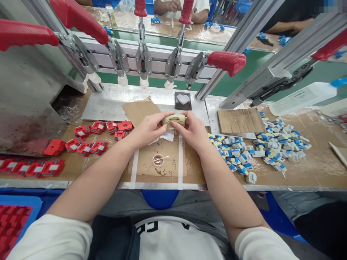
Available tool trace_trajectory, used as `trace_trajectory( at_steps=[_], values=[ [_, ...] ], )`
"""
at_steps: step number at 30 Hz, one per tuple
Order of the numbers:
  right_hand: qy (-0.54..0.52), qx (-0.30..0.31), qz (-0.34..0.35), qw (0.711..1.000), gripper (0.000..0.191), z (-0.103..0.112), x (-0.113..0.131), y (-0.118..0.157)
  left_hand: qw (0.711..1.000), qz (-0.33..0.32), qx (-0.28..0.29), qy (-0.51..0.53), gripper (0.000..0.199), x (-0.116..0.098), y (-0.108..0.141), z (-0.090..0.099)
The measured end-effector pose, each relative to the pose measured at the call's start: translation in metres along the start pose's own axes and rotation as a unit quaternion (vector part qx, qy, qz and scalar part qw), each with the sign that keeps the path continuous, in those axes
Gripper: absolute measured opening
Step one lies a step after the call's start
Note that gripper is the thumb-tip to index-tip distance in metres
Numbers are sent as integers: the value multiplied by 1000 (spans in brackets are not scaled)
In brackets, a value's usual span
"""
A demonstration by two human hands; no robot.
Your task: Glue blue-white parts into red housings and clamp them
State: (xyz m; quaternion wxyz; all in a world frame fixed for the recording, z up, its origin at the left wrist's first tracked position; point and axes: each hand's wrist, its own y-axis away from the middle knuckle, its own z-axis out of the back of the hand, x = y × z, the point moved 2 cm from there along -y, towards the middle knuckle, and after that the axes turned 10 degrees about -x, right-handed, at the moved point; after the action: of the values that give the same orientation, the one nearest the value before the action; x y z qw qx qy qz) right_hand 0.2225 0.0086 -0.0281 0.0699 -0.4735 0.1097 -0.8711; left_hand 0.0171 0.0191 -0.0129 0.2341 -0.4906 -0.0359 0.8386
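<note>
Between both hands is a small yellowish-beige block (174, 118) with a dark slot along it, raised above the cardboard-covered bench. My left hand (151, 126) grips its left end, thumb on the near side and fingers over the top. On the right end, my right hand (192, 130) closes in the same way. Scraps of white paper (168, 135) lie just beneath. Nearer to me stands a small clear cup (158, 160) with a thin white stick and some brown stuff in it. Behind the hands are a cardboard piece (139, 110) and a black block with a pale heart (183, 100).
Red-handled toggle clamps (143, 61) hang on a metal frame ahead. Red square parts (90, 148) lie at left, piles of blue, white and yellow pieces (238, 151) at right. A cardboard sheet (240, 120) and a plastic bottle (303, 97) are farther right. People sit across the bench.
</note>
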Motion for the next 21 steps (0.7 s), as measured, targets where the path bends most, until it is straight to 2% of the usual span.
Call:
trace_trajectory(
  at_steps=[7,15,18,21],
  values=[
    [-8,-4,16,1000,35,-2,-2,0,1000,-6,-3,-6,49,-6,0,0],
    [-4,11,-1,1000,31,-6,0,2,996,-10,-54,-63,48,-2,0,-6],
    [-59,51,11,997,36,-6,-2,3,998,2,-57,-34,49,2,-2,-3],
    [-65,57,30,996,38,-6,-3,3,999,14,-40,8,49,5,-3,0]
  ],
)
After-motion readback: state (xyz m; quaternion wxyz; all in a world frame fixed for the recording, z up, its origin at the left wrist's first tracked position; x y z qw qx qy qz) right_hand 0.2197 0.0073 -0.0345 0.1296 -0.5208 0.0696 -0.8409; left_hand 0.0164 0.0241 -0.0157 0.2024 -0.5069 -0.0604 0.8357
